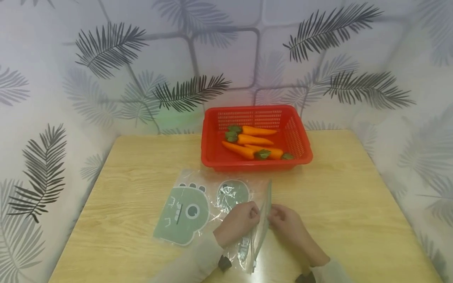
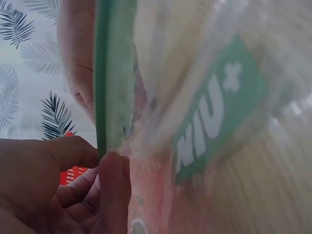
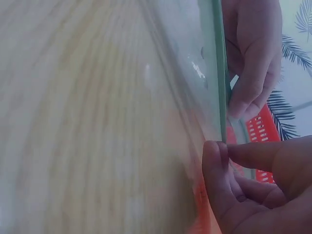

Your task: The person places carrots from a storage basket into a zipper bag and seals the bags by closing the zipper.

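A clear plastic zip bag (image 1: 191,232) with green dinosaur prints lies partly on the table, its green-edged mouth strip (image 1: 267,212) raised on the right. My left hand (image 1: 238,220) pinches this strip between thumb and index finger, as the left wrist view shows. From the other side my right hand (image 1: 288,224) pinches the strip too, with thumb and forefinger meeting at its edge in the right wrist view. A small whitish slider (image 1: 255,264) sits at the strip's near end. White lettering on a green patch (image 2: 214,107) shows through the film.
Behind the bag stands a red plastic basket (image 1: 255,167) holding several carrots (image 1: 256,140) with green tops. The wooden table (image 1: 354,196) ends at a wall (image 1: 226,51) covered with leaf-patterned sheeting.
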A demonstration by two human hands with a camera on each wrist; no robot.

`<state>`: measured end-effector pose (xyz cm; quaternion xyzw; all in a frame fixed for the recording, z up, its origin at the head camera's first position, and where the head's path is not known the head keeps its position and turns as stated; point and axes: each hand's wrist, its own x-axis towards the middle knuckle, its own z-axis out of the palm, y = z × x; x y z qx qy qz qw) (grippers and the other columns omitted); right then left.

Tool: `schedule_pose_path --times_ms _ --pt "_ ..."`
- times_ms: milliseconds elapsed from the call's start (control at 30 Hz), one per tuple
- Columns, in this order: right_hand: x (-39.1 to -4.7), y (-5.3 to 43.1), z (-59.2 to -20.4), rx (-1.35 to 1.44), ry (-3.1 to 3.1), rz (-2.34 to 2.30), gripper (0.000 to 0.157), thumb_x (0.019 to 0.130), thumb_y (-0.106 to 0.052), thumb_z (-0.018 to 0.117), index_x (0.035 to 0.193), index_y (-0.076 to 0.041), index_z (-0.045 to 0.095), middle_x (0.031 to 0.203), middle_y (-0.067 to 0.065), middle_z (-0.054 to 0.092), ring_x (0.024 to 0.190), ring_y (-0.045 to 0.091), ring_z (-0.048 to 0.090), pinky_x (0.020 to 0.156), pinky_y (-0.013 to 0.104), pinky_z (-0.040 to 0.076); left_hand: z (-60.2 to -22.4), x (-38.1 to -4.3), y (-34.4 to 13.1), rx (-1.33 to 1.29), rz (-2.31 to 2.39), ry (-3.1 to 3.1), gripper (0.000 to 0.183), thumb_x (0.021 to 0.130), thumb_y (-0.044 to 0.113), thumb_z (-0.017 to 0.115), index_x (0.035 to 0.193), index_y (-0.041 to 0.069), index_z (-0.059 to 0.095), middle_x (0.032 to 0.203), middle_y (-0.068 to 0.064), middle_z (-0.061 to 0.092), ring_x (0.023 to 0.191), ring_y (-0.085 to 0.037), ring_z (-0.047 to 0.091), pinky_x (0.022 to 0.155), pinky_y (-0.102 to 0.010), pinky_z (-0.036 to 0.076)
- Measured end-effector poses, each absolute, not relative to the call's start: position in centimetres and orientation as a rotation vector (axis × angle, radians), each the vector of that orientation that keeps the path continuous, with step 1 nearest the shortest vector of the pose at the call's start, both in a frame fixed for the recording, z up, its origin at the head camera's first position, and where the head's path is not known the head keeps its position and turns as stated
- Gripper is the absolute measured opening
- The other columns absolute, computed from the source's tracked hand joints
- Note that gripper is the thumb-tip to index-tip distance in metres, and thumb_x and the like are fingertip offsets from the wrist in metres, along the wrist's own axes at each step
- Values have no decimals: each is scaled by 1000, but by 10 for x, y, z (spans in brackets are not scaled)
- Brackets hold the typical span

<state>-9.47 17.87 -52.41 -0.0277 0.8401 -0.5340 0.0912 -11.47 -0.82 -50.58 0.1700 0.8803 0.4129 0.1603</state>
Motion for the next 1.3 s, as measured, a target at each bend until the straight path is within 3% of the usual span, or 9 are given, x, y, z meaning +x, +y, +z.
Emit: schedule_pose_path --times_ms 167,367,567,767,1000,1300 --pt "-96 177 -523 -138 2321 -1750 33 91 -8 59 118 10 54 92 18 66 73 22 66 64 27 55 -498 -110 -12 491 1209 2541 6 84 15 58 90 16 57 77 9 57 66 -6 53 62 -22 47" --pt "-95 173 -524 -190 2249 -1777 30 91 -8 58 115 11 56 94 20 66 75 21 67 67 29 55 -487 -99 -16 523 1227 2599 9 79 13 57 82 16 50 64 7 49 55 -5 45 49 -20 40" --pt "-95 170 -524 -232 2309 -1724 26 92 -11 58 110 7 60 90 14 66 73 19 65 65 26 54 -470 -91 -24 552 1098 2764 10 77 16 56 76 17 45 57 8 40 51 -5 39 42 -20 33" --pt "-95 164 -522 -165 2275 -1759 20 92 -13 58 101 5 61 81 10 63 65 15 59 57 27 52 -447 -92 -46 500 1114 2817 10 78 16 51 74 17 42 58 8 35 52 -6 39 44 -20 33" --pt "-102 153 -517 -161 2239 -1790 21 91 -18 61 97 2 57 74 8 60 59 17 58 52 27 51 -413 -92 -75 402 1152 2881 9 80 18 53 79 18 44 62 7 40 56 -8 44 47 -21 38" --pt "-112 147 -520 -128 2292 -1724 13 91 -6 58 98 4 59 80 11 62 60 19 58 50 24 49 -373 -87 -118 271 1248 3075 10 80 10 59 79 13 50 69 5 53 61 -10 49 51 -23 44"
